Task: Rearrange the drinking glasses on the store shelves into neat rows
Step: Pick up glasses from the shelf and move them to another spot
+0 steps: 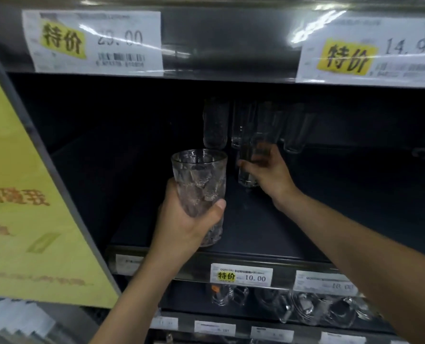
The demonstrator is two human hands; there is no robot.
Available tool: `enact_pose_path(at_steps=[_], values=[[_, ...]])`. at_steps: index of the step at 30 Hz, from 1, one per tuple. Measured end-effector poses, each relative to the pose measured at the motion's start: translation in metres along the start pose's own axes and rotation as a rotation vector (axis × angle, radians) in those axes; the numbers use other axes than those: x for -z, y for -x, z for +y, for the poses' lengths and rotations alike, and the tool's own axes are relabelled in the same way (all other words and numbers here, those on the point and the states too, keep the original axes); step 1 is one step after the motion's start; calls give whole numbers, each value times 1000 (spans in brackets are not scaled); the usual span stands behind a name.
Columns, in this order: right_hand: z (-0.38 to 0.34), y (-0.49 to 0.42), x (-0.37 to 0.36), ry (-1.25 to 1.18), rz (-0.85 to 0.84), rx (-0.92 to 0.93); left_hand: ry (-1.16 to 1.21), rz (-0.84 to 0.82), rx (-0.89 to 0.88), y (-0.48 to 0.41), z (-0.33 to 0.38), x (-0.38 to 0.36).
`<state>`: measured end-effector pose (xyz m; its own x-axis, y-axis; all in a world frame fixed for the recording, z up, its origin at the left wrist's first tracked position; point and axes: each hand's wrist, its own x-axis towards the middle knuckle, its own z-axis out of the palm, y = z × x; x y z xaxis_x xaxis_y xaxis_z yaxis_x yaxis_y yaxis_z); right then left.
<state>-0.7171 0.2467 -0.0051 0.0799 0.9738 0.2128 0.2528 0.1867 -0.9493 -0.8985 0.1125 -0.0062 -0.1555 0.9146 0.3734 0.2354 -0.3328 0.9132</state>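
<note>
The left hand (189,219) curls its fingers (220,204) round the textured glass (199,175) at the shelf's (305,219) near edge. The right hand (268,175) grips a smooth tumbler (247,170) farther back. Both glasses look rigid, slick and breakable, so hold them mid-body and set them down softly.

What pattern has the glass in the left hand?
Clear glass with irregular faceted, ice-like texture; head view.

My left hand (186,219) and my right hand (268,175) are bare, and so are both arms behind them: the left forearm (137,294) shows bare skin all the way to the near bottom edge, and the right forearm (355,244) does the same to the near right edge. The thumbnail (221,204) on my left hand is short and plain. The fingers (274,157) of my right hand, farther in, are too blurred to tell the nails.
</note>
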Motion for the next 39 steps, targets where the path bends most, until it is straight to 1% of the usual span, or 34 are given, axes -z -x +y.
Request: enact_pose_path(at_steps=[11, 24, 34, 39], values=[[16, -46, -17, 8, 94, 13, 25, 8, 22, 1, -2, 1], [17, -70, -28, 92, 96, -8, 7, 1, 0, 2, -2, 0], [23, -82, -36, 198, 155, 11, -20, 23, -10, 0, -3, -1], [21, -84, -39, 211, 174, -10, -16, 21, -6, 1, -2, 0]])
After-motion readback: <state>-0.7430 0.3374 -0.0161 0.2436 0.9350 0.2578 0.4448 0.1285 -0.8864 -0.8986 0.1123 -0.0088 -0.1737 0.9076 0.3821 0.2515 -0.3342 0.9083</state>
